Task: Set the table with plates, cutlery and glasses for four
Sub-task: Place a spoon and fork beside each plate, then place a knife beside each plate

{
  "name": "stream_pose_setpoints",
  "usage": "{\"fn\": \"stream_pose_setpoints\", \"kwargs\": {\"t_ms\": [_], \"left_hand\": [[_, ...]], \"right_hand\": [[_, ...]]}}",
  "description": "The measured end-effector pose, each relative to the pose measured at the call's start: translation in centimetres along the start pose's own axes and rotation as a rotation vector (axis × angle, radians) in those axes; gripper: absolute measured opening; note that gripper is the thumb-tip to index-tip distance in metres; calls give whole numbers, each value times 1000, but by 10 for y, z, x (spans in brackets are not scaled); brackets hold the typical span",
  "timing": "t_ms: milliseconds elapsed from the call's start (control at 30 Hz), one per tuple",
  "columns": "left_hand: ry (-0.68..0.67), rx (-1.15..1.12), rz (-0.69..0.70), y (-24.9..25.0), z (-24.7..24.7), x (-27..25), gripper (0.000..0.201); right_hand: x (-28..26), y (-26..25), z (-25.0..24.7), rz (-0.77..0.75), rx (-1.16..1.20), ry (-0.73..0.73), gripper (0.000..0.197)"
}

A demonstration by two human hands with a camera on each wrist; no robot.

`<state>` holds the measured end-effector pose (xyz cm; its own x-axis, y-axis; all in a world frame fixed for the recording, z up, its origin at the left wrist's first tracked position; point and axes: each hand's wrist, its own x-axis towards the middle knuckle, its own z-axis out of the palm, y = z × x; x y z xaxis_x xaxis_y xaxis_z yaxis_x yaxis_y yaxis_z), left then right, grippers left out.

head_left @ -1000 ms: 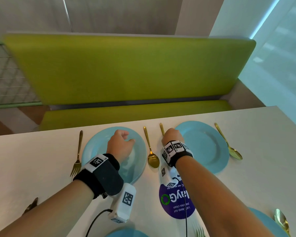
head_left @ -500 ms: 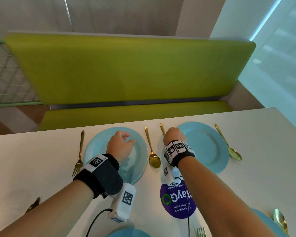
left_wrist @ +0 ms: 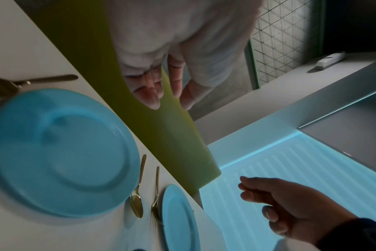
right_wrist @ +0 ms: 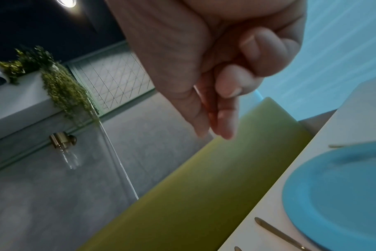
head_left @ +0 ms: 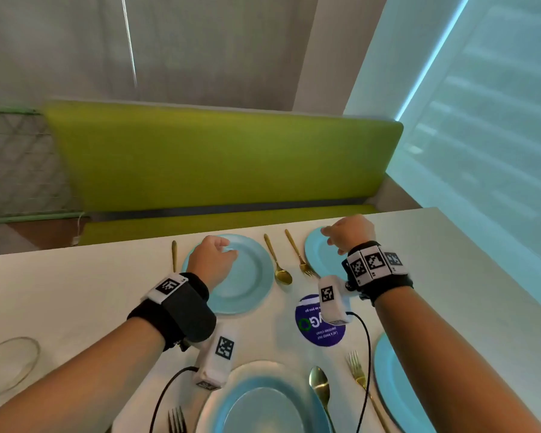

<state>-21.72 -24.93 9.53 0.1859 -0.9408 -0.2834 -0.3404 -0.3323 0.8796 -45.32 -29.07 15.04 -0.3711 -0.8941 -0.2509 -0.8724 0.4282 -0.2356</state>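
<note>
Two blue plates lie at the table's far edge. My left hand [head_left: 228,248] hovers over the far-left plate [head_left: 247,285], its fingers [left_wrist: 152,100] loosely curled and holding nothing. My right hand [head_left: 328,235] hangs above the far-right plate [head_left: 317,254], relaxed, with nothing in it [right_wrist: 215,132]. Between the two plates lie a gold spoon [head_left: 278,267] and a gold fork [head_left: 300,259], side by side. The fork's tines touch the right plate's rim in the left wrist view [left_wrist: 156,208]. Another gold fork [head_left: 174,254] lies left of the far-left plate.
Two more blue plates [head_left: 263,398] [head_left: 397,385] sit at the near edge with a spoon [head_left: 320,385] and forks [head_left: 359,379] [head_left: 177,420]. A clear glass dish [head_left: 7,364] stands near left. A purple sticker [head_left: 319,329] marks the white table [head_left: 75,292]. A green bench [head_left: 216,157] runs behind.
My right hand has left the fork beside the far-right plate and moved right and up, over that plate. My left hand stays over the far-left plate.
</note>
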Motion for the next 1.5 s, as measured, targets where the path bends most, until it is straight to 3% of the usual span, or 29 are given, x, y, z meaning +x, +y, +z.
{"fn": "stream_pose_setpoints", "kwargs": {"t_ms": [167, 400, 633, 800, 967, 1100, 1233, 1500], "left_hand": [[-70, 51, 40, -22, -59, -59, 34], [-81, 53, -4, -85, -139, -127, 27], [-36, 85, -119, -148, -194, -152, 32], [-54, 136, -185, -184, -206, -161, 24], [-66, 182, -218, -208, -211, -164, 23], [-53, 179, -179, -216, -210, -161, 8], [-117, 194, -76, -205, -199, -160, 8], [-187, 166, -80, -193, -185, -151, 6]], "right_hand": [[-91, 5, 12, 22, -38, 84, 40], [-203, -24, 69, -46, 17, 22, 32], [-271, -80, 159, -157, 159, -147, 28], [-301, -123, 233, -228, 10, -289, 35], [-316, -157, 285, -128, 60, -347, 48], [-319, -172, 308, -61, 88, -326, 68], [-316, -171, 312, -47, 111, -299, 55], [-307, -164, 303, 2, 176, -329, 13]]}}
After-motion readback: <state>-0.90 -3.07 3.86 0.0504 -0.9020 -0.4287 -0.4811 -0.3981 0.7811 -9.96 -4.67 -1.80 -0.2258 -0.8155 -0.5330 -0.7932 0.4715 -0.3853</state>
